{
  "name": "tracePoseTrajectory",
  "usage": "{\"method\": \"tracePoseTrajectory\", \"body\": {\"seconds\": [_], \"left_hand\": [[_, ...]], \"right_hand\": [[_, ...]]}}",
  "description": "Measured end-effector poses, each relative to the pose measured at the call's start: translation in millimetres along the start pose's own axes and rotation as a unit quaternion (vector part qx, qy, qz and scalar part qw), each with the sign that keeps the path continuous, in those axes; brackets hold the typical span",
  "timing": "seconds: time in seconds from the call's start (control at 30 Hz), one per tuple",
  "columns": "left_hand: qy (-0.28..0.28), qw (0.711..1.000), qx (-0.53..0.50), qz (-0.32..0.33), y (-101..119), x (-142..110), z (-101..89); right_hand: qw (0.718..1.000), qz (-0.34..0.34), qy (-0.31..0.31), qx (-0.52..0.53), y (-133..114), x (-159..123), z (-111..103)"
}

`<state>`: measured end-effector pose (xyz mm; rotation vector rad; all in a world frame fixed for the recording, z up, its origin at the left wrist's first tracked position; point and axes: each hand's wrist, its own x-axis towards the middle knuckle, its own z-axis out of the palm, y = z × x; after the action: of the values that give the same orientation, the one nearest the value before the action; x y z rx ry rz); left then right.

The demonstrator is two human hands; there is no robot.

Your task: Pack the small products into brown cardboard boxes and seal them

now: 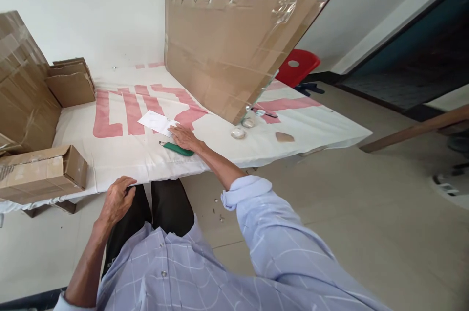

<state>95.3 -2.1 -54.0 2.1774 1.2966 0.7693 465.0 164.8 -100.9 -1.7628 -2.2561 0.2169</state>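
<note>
My right hand [184,137] reaches across the cloth-covered table, its fingers stretched over the near right end of a small white sheet of paper [153,121]. The paper lies flat on the cloth. Just in front of that hand is a green utility knife [178,148], its tip pointing left. My left hand [119,198] is at the table's front edge, fingers loosely bent and thumb apart, with nothing in it.
A large cardboard sheet [230,52] stands tilted on the table [330,130]. Tape rolls [238,133] and a brown cardboard scrap [285,137] lie to the right. Cardboard boxes [44,174] line the left side. Behind is a red chair [298,67].
</note>
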Motion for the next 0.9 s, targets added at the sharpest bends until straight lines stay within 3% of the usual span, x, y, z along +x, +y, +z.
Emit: {"method": "tracePoseTrajectory", "body": {"seconds": [0.1, 0.2, 0.37, 0.5, 0.63, 0.77, 0.9], "left_hand": [[-0.037, 0.994, 0.064, 0.087, 10.8, 44.0, 25.2], [-0.099, 0.977, 0.132, 0.133, 29.2, 91.9, 54.4], [-0.195, 0.945, 0.222, 0.14, 55.7, 147.1, 97.7], [-0.218, 0.938, 0.23, 0.143, 60.0, 163.3, 115.3], [-0.219, 0.935, 0.24, 0.144, 56.8, 167.2, 114.4], [-0.218, 0.933, 0.248, 0.144, 57.1, 171.7, 115.7], [-0.205, 0.934, 0.253, 0.145, 61.6, 181.4, 128.7]], "right_hand": [[0.999, 0.0, -0.027, -0.041, 5.1, 4.6, -3.8], [0.998, 0.017, -0.016, -0.057, 11.1, -4.2, -7.0], [0.994, 0.073, 0.004, -0.085, 26.6, -55.7, -5.8], [0.988, 0.116, 0.025, -0.098, 32.7, -108.0, -2.4], [0.982, 0.151, 0.048, -0.1, 26.0, -143.1, 0.7], [0.981, 0.163, 0.053, -0.093, 13.9, -154.2, 2.0], [0.979, 0.178, 0.058, -0.087, 4.5, -151.4, 1.7]]}}
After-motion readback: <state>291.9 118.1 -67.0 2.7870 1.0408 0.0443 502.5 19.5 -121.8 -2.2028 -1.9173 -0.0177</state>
